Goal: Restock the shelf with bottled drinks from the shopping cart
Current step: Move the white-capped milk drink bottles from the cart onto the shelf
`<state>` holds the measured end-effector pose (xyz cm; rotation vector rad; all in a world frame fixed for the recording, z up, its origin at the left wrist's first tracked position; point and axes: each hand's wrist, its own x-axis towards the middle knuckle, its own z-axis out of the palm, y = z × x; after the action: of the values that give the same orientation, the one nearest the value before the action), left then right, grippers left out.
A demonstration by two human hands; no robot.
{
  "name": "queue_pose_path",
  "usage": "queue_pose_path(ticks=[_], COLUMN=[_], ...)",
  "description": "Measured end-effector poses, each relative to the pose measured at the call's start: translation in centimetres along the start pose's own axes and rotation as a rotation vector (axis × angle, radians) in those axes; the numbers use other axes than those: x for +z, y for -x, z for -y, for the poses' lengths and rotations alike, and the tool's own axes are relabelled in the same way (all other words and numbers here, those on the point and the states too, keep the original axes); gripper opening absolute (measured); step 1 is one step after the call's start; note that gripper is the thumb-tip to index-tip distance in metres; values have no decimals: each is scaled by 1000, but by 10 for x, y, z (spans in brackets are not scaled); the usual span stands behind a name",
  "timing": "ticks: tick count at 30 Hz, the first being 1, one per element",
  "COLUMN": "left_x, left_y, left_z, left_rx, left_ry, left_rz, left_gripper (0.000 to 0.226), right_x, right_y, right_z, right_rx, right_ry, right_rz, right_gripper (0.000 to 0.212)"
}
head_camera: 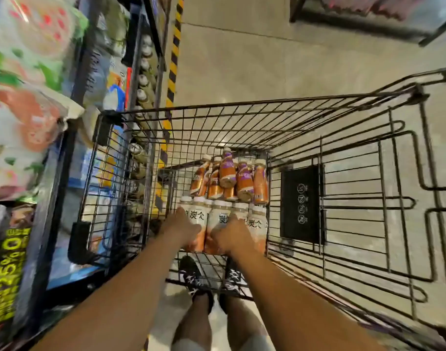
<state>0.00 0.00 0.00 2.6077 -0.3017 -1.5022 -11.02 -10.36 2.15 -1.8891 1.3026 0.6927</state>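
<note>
Cart [242, 102], white bottles [257, 221]: left hand [182, 228], right hand [230, 235] each closing on one; best lifted upright.

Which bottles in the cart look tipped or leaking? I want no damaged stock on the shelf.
No spill shows. The orange bottles at the far end of the cart lean against each other in a loose pile, while the white bottles under both hands lie in a neat row.

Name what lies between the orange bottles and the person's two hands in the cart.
Head view: a row of white-capped bottles, which both hands rest on.
</note>
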Motion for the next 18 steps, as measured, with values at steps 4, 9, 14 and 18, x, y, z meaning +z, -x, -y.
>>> queue_pose_path(ticks=[4, 9, 14, 18], left_x=[16, 32, 32, 27], left_y=[-27, -52, -53, -49], left_z=[-4, -10, -8, -5], left_rx=[-55, -46, -51, 5], left_ry=[121, 57, 133, 107], left_rz=[37, -44, -122, -146], left_gripper=[73, 70, 72, 45], right_x=[20, 28, 39, 43], right_y=[-27, -52, -63, -63], right_z=[3, 7, 12, 14], right_rx=[19, 78, 66, 54], right_ry=[-6, 22, 43, -13], right_rz=[-34, 1, -25, -37], right_gripper=[36, 22, 24, 37])
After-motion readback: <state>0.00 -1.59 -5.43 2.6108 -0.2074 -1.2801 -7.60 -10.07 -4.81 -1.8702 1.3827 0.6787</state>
